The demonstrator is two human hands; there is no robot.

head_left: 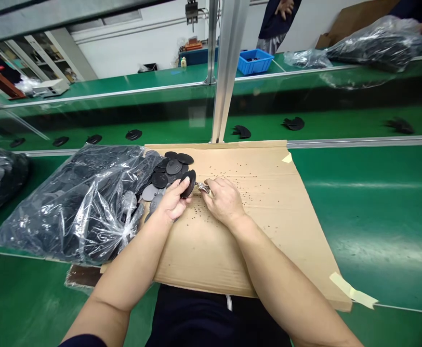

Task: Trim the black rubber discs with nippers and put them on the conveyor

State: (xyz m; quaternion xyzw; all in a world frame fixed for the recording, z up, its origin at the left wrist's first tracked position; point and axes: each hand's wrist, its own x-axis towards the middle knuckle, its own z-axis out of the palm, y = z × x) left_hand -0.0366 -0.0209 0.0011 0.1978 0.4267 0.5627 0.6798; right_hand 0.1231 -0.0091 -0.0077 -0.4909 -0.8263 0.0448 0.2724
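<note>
Between the thumb and fingers of my left hand (177,202) is a round black plastic disc (188,184), tilted up on edge. My right hand (225,198) is closed around a small metal hand tool, apparently nippers (204,188), whose tip is at the disc's right edge. Whether the tip touches the disc I cannot tell. Just left of my hands lies a loose pile of black and grey discs (174,167). Under both hands is a cardboard sheet (286,231), scattered with tiny dark bits (245,195).
A clear plastic bag (70,202) full of dark discs lies on the left. Beyond the cardboard, a green conveyor belt (175,130) carries several black parts (293,124). A metal post (229,72) rises at the cardboard's far edge. A blue bin (255,61) and another person stand behind.
</note>
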